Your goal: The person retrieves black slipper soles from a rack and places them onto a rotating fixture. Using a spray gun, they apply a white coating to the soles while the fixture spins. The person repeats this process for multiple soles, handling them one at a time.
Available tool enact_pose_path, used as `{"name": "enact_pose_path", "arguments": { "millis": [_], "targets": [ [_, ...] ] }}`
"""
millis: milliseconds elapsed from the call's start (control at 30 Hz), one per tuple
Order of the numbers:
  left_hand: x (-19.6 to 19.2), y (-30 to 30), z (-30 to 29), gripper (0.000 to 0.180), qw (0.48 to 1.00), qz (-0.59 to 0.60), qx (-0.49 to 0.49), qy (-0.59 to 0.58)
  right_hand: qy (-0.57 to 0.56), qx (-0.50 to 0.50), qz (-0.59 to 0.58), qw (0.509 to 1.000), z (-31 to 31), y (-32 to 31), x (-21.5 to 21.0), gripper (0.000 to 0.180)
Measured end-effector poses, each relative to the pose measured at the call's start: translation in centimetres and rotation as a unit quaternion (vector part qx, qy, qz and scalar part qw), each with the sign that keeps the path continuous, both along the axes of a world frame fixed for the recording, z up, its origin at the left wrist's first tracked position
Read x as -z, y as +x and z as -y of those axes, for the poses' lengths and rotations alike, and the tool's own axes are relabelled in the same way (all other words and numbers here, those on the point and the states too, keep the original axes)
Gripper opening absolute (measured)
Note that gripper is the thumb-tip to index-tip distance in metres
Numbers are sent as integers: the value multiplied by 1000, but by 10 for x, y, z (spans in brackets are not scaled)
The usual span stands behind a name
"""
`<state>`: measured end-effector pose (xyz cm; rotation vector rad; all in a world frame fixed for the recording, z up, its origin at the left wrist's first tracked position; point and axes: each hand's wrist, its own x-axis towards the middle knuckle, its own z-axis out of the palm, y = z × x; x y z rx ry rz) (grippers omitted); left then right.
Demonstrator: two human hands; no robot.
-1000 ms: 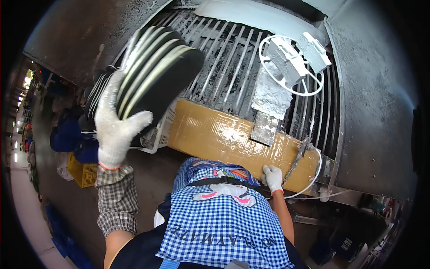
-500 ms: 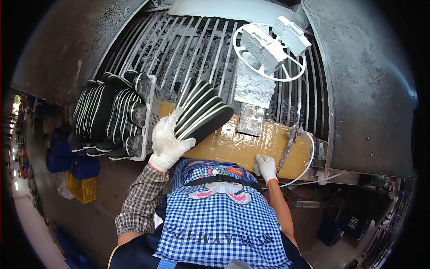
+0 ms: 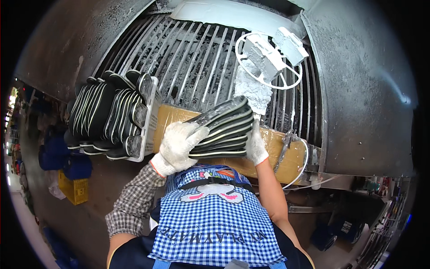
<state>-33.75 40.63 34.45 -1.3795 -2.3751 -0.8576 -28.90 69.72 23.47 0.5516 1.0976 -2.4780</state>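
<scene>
A stack of black shoe soles point(image 3: 221, 132) with pale edge lines is held between my two gloved hands, above a taped brown cardboard sheet point(image 3: 174, 114). My left hand point(image 3: 181, 145), in a white knit glove, is closed round the stack's left end, thumb over the near side. At the right end my right hand point(image 3: 256, 145), gloved too, holds the soles with its fingers along their ends; its thumb is hidden. On the left, a white plastic basket point(image 3: 151, 121) is packed with more black soles point(image 3: 94, 112) standing on edge.
Metal slats point(image 3: 197, 58), coated in white powder, stretch away between dark side panels point(image 3: 363, 112). A white-coated wheel point(image 3: 239, 58) with blocks stands at the back right. A white hose point(image 3: 306, 159) curves at the cardboard's right end. Lower left is a yellow crate point(image 3: 74, 188).
My right hand has risen from the cardboard's near edge to the soles' right end. The fanned soles in my left hand now lie closer together, turned more level and shifted right.
</scene>
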Motion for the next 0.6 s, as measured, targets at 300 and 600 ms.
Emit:
{"name": "enact_pose_path", "arguments": {
  "millis": [300, 600],
  "targets": [
    [-34, -36, 15, 61, 974, -125, 108, -153, 5, 90, -67, 994, -2, -9, 10, 102],
    [-34, -68, -12, 70, 909, -113, 229, -330, 353, -153, -196, 902, 9, 8, 48, 61]
  ]
}}
